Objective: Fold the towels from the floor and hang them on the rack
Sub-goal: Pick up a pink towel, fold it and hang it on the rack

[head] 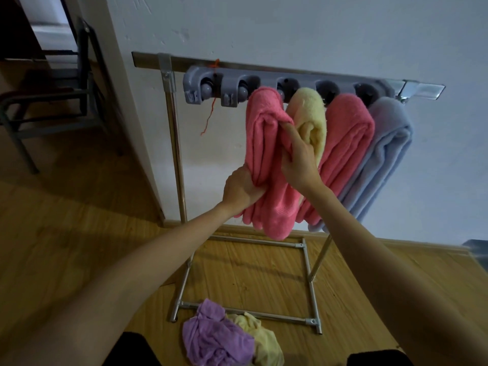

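Both arms reach forward and up from the bottom of the view toward the rack [176, 143], a metal frame standing against the white wall [317, 30].

Left hand [241, 188]: forearm angled up to the right, wrist roughly straight, fingers curled closed around the lower left part of a folded pink towel [264, 143]. Thumb side faces the camera; fingertips are hidden behind the cloth.

Right hand [299, 165]: forearm rises from lower right, back of hand to the camera. Fingers point up and pinch a fold of the same pink towel near its upper right edge, just below the clip bar; the thumb is hidden by the fold.

The pink towel hangs from the grey holder bar [211, 88] mounted on the rack's top rail, at about the third slot from the left. Two slots at left are bare.

To its right, touching side by side: a yellow towel [313, 120], a second pink towel [348, 143], a lavender-blue towel [383, 159], all hanging.

On the wooden floor [66, 233], at the rack's near base bar: a crumpled purple towel [214, 336] and a crumpled pale yellow towel [264, 339], touching each other.

A dark chair frame [52, 101] stands upper left.
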`<state>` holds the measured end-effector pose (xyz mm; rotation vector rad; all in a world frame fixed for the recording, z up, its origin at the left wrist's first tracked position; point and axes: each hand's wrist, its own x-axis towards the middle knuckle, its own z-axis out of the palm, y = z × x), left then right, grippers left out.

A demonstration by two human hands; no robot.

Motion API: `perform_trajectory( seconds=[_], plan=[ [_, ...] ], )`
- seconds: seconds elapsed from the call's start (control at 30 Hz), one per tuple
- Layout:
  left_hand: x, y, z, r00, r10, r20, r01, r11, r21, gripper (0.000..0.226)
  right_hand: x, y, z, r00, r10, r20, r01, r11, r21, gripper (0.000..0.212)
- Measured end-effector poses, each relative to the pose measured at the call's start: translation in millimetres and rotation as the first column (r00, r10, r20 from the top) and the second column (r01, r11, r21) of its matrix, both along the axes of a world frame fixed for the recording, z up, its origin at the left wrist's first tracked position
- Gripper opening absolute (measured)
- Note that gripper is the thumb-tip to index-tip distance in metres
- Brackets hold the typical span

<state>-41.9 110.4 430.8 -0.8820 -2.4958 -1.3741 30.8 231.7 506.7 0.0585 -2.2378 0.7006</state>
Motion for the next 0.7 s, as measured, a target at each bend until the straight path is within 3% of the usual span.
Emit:
perform_trajectory(
  seconds=[0.2, 0.27, 0.37, 0.5, 0.6, 0.7],
  plan=[
    [-19, -18, -13, 0.992, 0.119, 0.044, -0.118, 0.993, -0.017, 0.035, 7, -17, -22, 0.994, -0.088, -0.071, 0.086, 0.996, -0.03, 0.056],
    [-29, -30, -13, 0.987, 0.161, -0.026, -0.162, 0.986, -0.046, 0.026, 6, -28, -34, 0.984, -0.129, -0.125, 0.116, 0.988, -0.107, 0.053],
    [-40, -47, -7, 0.975, 0.195, -0.107, -0.201, 0.978, -0.051, 0.019, -2, -39, -52, 0.977, -0.206, -0.045, 0.19, 0.952, -0.241, 0.039],
    [-51, -60, -3, 0.948, 0.224, -0.224, -0.243, 0.968, -0.06, 0.025, -8, -63, -63, 0.935, -0.354, -0.001, 0.344, 0.912, -0.225, 0.012],
    [-55, -66, 6, 0.925, 0.22, -0.31, -0.253, 0.965, -0.072, 0.024, -10, -87, -60, 0.955, -0.285, -0.082, 0.26, 0.938, -0.23, 0.01],
    [-62, -73, 13, 0.915, 0.215, -0.341, -0.263, 0.96, -0.099, 0.025, -15, -98, -53, 0.986, -0.166, -0.021, 0.146, 0.914, -0.378, 0.007]
  ],
)
